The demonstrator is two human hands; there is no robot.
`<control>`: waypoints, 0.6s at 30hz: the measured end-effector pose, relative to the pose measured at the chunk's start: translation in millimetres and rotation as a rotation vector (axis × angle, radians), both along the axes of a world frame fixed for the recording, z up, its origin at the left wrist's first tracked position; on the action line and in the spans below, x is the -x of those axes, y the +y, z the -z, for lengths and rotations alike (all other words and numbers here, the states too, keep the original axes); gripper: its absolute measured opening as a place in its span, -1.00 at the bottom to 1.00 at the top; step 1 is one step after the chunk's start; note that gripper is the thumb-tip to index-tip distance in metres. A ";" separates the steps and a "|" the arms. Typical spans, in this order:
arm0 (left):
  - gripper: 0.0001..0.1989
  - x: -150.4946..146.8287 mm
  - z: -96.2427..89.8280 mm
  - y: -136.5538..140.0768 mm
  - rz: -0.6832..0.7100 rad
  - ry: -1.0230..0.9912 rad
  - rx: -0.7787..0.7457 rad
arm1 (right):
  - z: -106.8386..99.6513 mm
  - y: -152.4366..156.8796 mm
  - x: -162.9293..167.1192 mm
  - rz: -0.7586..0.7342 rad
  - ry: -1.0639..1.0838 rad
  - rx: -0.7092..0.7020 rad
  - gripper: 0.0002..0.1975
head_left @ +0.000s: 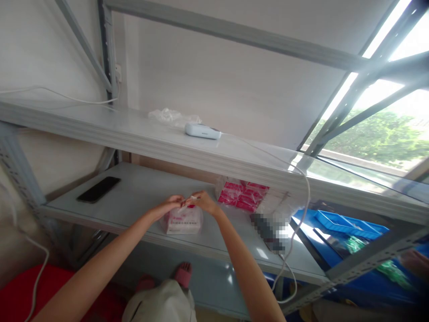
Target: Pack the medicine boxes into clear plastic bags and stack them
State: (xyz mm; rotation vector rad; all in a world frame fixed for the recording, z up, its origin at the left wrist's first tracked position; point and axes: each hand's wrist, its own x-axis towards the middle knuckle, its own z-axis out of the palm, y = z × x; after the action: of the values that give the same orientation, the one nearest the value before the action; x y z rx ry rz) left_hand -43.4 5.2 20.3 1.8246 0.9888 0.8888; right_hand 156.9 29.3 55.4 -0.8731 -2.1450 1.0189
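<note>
A pink-and-white package in a clear plastic bag [183,222] stands on the lower grey shelf [140,188], near its front edge. My left hand [170,203] and my right hand [203,201] come together at the top of the bag, with the fingertips of both pinched on its plastic. Small dark lettering shows on the package's front face. Behind and right of my right hand lie several bright pink packets in clear wrap [243,194].
A black phone [99,189] lies on the shelf's left. On the upper shelf board [140,134] rest a white handheld device [203,131] and crumpled clear plastic [170,117]. A white cable [306,197] hangs over the right side. A blue tray [350,223] stands beyond, and a red round surface [30,290] lower left.
</note>
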 end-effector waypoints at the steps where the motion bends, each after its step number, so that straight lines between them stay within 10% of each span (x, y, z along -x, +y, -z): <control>1: -0.84 1.9 2.4 -0.3 0.038 -0.019 0.018 | -3.3 0.2 -1.1 -0.002 -0.061 -0.067 -0.73; 10: -0.48 18.1 9.8 14.7 0.181 -0.305 0.464 | 15.2 -15.0 20.4 0.231 -0.462 -0.818 -0.83; 18: -0.56 6.6 31.0 34.5 -0.107 -0.309 0.060 | 51.2 -18.0 25.9 0.449 -0.334 -1.090 -0.86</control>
State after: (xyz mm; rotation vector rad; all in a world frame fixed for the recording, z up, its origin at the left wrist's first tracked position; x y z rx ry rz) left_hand -50.0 39.8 -10.7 1.5378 0.9111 1.1538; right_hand 131.1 11.3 4.1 -0.8878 -2.1451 -0.5498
